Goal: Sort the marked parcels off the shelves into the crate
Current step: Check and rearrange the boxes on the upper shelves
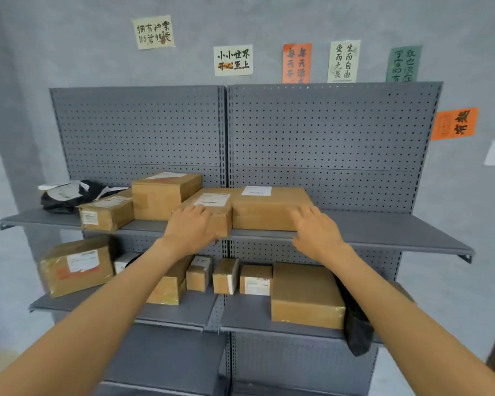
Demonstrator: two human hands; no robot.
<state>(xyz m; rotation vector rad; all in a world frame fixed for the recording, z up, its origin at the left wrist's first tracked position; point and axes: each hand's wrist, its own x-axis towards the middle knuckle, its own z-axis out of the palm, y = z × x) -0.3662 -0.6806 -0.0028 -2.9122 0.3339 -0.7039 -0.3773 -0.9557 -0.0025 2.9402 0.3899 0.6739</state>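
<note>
On the upper shelf [383, 232] lie several brown cardboard parcels. My left hand [192, 227] rests with straight fingers on a flat parcel [216, 202] that bears a white label. My right hand [316, 228] touches the right front corner of a wide parcel [266, 210], which also has a white label near its back edge. A taller parcel [160, 195] and a small parcel [106, 212] stand further left. The crate is out of view.
A black and white plastic mailer [69, 195] lies at the upper shelf's left end. The lower shelf [183, 310] holds several more cardboard parcels and a black bag [357, 330] at its right. Paper signs hang on the grey wall above the pegboard [326, 138].
</note>
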